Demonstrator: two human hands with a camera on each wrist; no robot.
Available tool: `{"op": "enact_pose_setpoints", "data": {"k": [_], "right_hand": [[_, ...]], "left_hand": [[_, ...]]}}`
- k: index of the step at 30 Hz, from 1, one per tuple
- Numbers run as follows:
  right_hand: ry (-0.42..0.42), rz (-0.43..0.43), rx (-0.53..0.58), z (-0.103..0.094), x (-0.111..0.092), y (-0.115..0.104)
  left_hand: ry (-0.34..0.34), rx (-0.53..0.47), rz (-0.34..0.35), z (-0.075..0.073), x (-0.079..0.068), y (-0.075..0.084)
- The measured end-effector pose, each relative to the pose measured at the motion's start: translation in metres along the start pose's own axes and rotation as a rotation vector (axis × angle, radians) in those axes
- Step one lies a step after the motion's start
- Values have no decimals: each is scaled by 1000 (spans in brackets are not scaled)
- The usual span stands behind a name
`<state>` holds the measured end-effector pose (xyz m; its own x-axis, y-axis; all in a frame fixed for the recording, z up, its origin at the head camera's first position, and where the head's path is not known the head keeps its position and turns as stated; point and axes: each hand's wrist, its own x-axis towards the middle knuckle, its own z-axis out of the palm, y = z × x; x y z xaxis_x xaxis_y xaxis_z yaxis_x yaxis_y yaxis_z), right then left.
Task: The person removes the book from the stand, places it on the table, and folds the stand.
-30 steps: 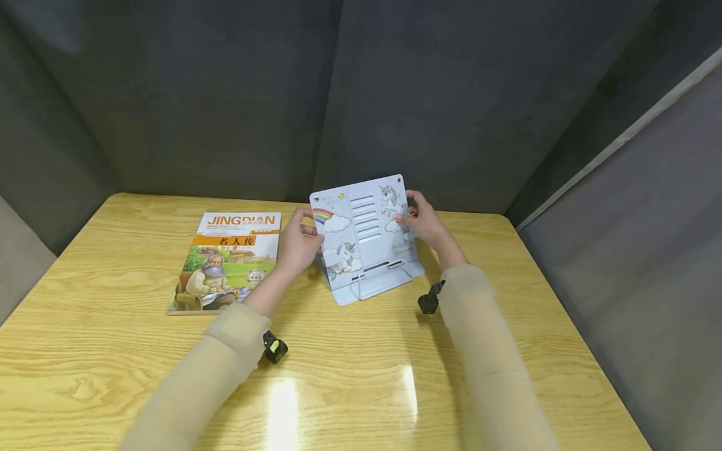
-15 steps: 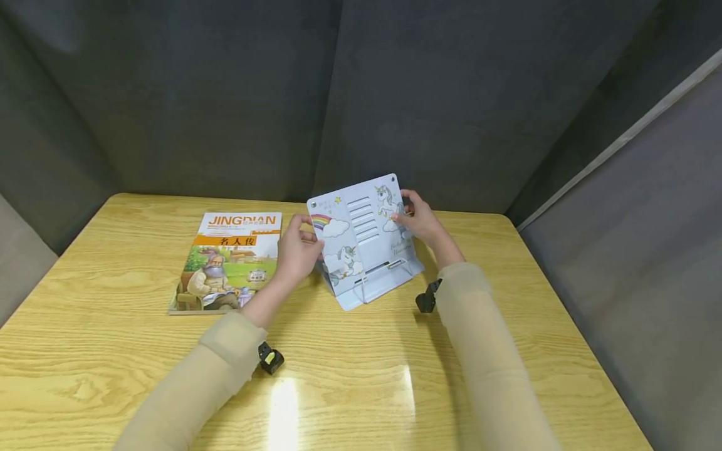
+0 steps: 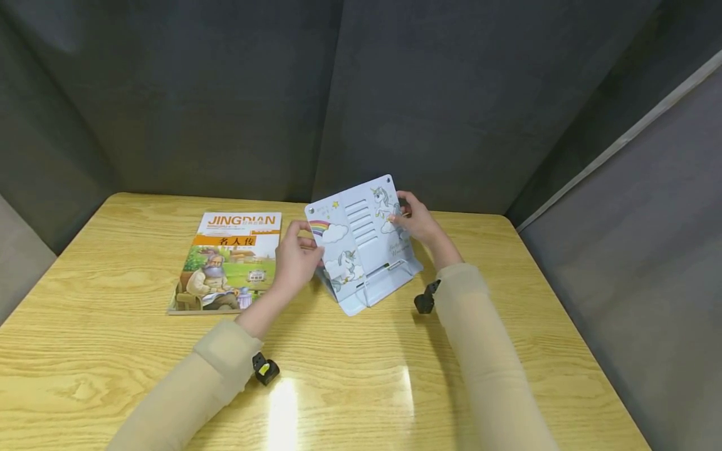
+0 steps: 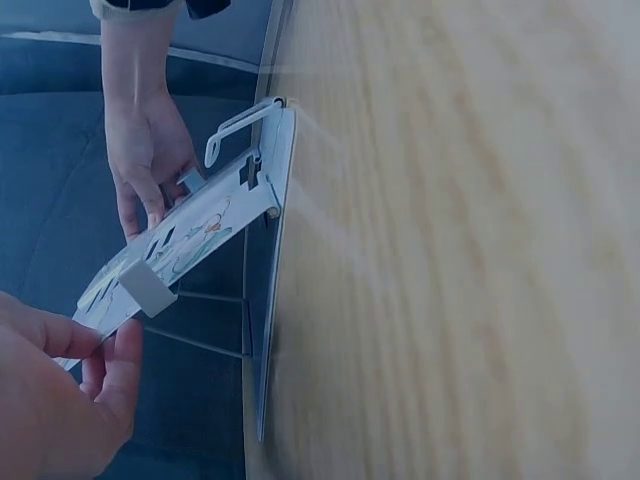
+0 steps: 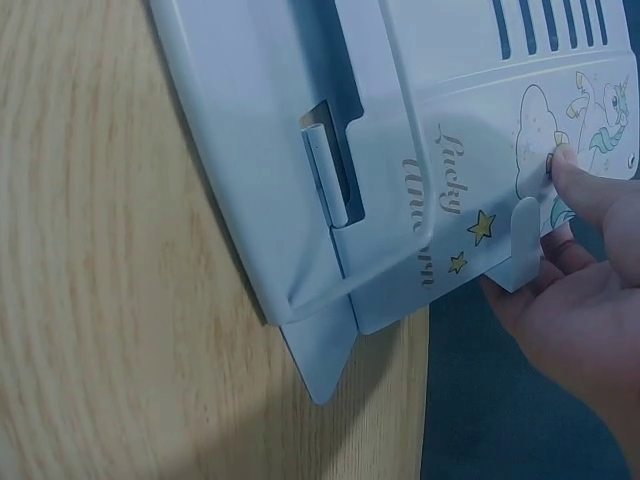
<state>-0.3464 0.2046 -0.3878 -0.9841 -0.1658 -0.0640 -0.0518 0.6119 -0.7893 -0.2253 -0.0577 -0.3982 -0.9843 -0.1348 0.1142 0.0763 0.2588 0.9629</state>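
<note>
A pale book stand (image 3: 363, 238) with unicorns, a rainbow and slots leans back on its base at the middle of the table. My left hand (image 3: 298, 255) pinches its left side edge between thumb and fingers. On the opposite edge my right hand (image 3: 422, 220) grips the panel, thumb on the printed face and fingers behind. In the left wrist view, wire legs prop the panel (image 4: 200, 235) above its flat base. The right wrist view shows the thumb (image 5: 590, 190) pressing near a small side tab (image 5: 518, 245). A wire page holder (image 3: 365, 291) rises from the front ledge.
To the left of the stand a picture-covered book (image 3: 231, 263) lies flat on the wooden table (image 3: 350, 376). Dark curtains (image 3: 225, 94) hang behind the table's far edge, and a grey panel (image 3: 648, 250) borders the right side.
The stand has turned slightly, its left side coming nearer to me and its top shifting left. Both hands have moved with it, keeping their grip. The book has stayed in place.
</note>
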Motion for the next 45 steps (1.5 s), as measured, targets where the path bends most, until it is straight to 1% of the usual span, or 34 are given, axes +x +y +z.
{"op": "enact_pose_setpoints", "data": {"k": [6,10,12,15,18,22,24,27,29,32,35,38,41,45], "right_hand": [[-9,-35,5,1,-2,-4],[8,-32,15,4,-5,-6],[31,-26,14,7,-7,-6],[84,-35,8,12,-10,-4],[172,-79,-23,19,-20,-7],[294,-152,-82,31,-38,-19],[321,-172,-108,38,-46,-26],[287,-173,-123,48,-60,-34],[252,-162,-117,54,-68,-39],[220,-138,-111,63,-77,-42],[213,-124,-113,72,-83,-43],[214,-119,-138,80,-85,-42],[227,-122,-151,85,-86,-43],[232,-116,-150,89,-86,-45]], "left_hand": [[-2,-27,-2,0,-6,1],[-13,-17,-5,-2,-5,0],[-39,-12,-17,-5,-3,0],[-95,-7,-40,-11,1,0],[-161,-3,-56,-17,6,0],[-217,-46,-37,-26,15,2],[-224,-76,-9,-29,20,5],[-225,-111,29,-34,28,12],[-223,-106,54,-37,32,17],[-236,-105,87,-41,38,20],[-260,-92,109,-44,42,21],[-279,-67,114,-45,43,22],[-276,-40,115,-46,42,22],[-260,-29,119,-47,40,23]]}}
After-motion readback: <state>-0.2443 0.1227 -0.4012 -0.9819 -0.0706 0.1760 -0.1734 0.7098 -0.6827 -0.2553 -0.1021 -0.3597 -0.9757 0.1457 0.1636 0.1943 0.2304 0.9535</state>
